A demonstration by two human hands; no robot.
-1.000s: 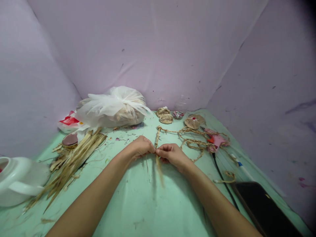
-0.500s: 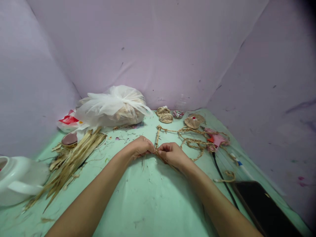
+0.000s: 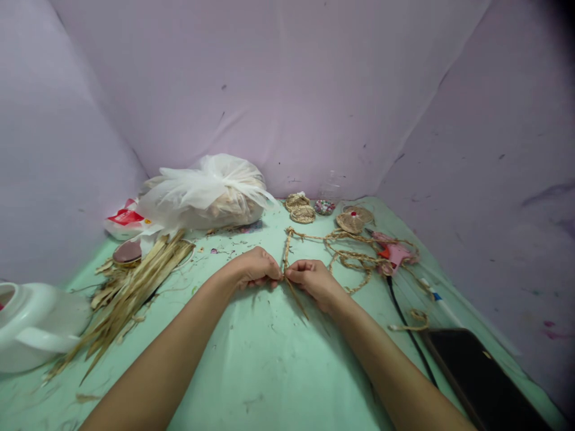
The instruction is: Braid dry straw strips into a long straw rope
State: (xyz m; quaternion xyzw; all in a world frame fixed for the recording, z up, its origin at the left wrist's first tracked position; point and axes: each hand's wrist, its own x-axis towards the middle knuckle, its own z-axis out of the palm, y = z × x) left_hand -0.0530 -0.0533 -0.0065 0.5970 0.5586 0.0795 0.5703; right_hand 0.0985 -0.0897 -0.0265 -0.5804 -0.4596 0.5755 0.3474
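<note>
My left hand (image 3: 256,268) and my right hand (image 3: 309,278) meet at the middle of the green table, fingers pinched together on a braided straw cord (image 3: 286,248). The cord runs away from my fingertips toward the back and loops off to the right (image 3: 354,258). Loose straw ends (image 3: 298,297) stick out below my fingers toward me, slanting right. Both fists are closed around the strands.
A pile of dried straw strips (image 3: 130,287) lies at left, beside a white jug (image 3: 31,326). A white bag of fibre (image 3: 206,193) sits at the back. Woven straw discs (image 3: 302,214), a pink glue gun (image 3: 393,252) with black cable and a dark phone (image 3: 485,383) are at right.
The loose straw ends below my fingers swung from hanging straight toward me to slanting right. My hands stayed in place, shifting only slightly as the fingers worked.
</note>
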